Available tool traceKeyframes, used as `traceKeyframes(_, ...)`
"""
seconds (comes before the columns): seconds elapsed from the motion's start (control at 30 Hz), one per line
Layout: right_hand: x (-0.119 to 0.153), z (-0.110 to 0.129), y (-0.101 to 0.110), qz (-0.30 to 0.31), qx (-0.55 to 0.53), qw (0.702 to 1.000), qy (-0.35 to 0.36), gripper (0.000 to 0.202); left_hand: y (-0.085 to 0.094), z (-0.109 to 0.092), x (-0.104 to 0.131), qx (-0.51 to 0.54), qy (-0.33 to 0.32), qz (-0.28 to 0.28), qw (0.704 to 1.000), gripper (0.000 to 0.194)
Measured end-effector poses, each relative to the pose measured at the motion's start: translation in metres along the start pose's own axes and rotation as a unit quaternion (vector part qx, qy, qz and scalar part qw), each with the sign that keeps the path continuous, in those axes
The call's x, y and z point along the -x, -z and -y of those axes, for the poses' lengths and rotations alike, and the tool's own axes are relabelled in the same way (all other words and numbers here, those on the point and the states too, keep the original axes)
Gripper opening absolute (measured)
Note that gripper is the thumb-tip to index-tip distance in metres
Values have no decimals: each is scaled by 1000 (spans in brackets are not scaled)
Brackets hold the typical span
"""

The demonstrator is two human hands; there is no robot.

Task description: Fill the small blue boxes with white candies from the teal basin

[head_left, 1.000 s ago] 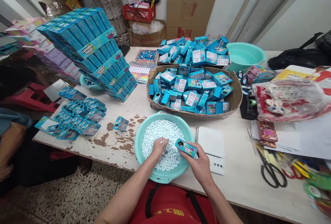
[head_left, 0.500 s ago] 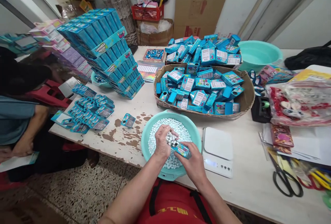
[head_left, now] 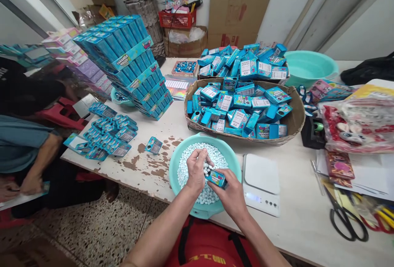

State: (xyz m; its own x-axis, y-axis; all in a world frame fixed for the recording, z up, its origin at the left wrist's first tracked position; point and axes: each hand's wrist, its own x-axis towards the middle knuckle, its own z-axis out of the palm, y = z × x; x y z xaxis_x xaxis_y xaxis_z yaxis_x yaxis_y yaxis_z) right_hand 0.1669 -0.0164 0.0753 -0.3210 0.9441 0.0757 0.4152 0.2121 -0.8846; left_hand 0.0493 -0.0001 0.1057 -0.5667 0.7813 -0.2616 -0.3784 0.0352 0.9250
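My right hand [head_left: 230,189] is wrapped round a small blue candy box [head_left: 217,178] printed "Caramelo Macizo", its round opening facing left. Cupped against that opening, my left hand [head_left: 196,169] holds white candies [head_left: 206,170], some of them at the hole. Both hands are over a turquoise basin [head_left: 174,193] with many loose white candies [head_left: 186,154] in it. Beside the basin on the right lies a white kitchen scale [head_left: 261,174] with a lit display.
Behind the basin stands a cardboard tray [head_left: 295,113] heaped with blue boxes. Stacked display boxes [head_left: 123,61] lean at the left, near loose small boxes [head_left: 107,131]. Black scissors [head_left: 347,217] lie at the right. A seated person's arm [head_left: 43,156] is at the far left.
Fewer candies show in my left hand, whose fingers have closed in more toward the box opening. The view has shifted slightly. My right hand keeps its hold on the candy box.
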Motion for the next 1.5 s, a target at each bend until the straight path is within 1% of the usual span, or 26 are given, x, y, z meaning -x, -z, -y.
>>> traceKeyframes(0.1,-1,3,-1,-1,-2,1000,-2,27,-1,-3,0,23,8,-3,1000,32)
traceKeyframes(0.27,-3,5,0,-13,-11,1000,-5,26,-4,-6,-1,47,32,6,998,30)
traceKeyframes(0.43,-3,8,2,-23,-34,999,-13,28,-7,-7,-1,29,11,15,999,30)
traceKeyframes(0.67,-8,13,6,-44,-56,997,-22,29,-14,-11,-2,16,5,39,999,26)
traceKeyframes(0.8,-9,10,4,-53,-87,994,-31,32,-18,-17,-2,41,32,46,998,27)
traceKeyframes(0.9,-9,7,4,-59,-96,992,-55,33,-18,-21,-4,55,59,61,995,28)
traceKeyframes(0.97,-10,5,5,-57,-104,991,-65,32,-17,-22,-5,60,64,58,994,29)
traceKeyframes(1.03,-9,3,6,-54,-119,989,-70,31,-15,-23,-7,59,55,49,996,28)
traceKeyframes(1.17,-9,-1,4,-59,-128,986,-92,30,-10,-18,-5,28,40,50,998,27)
traceKeyframes(1.23,-8,-1,1,-63,-112,987,-100,31,-7,-12,-2,3,51,80,995,27)
traceKeyframes(1.33,-7,0,-4,-50,-73,992,-87,30,-4,-2,0,-80,91,136,983,30)
traceKeyframes(1.43,-3,-3,-7,-25,-69,995,-73,30,-6,3,-3,-149,112,148,971,33)
traceKeyframes(1.5,0,-6,-6,-24,-98,992,-80,32,-9,1,-6,-161,105,151,970,32)
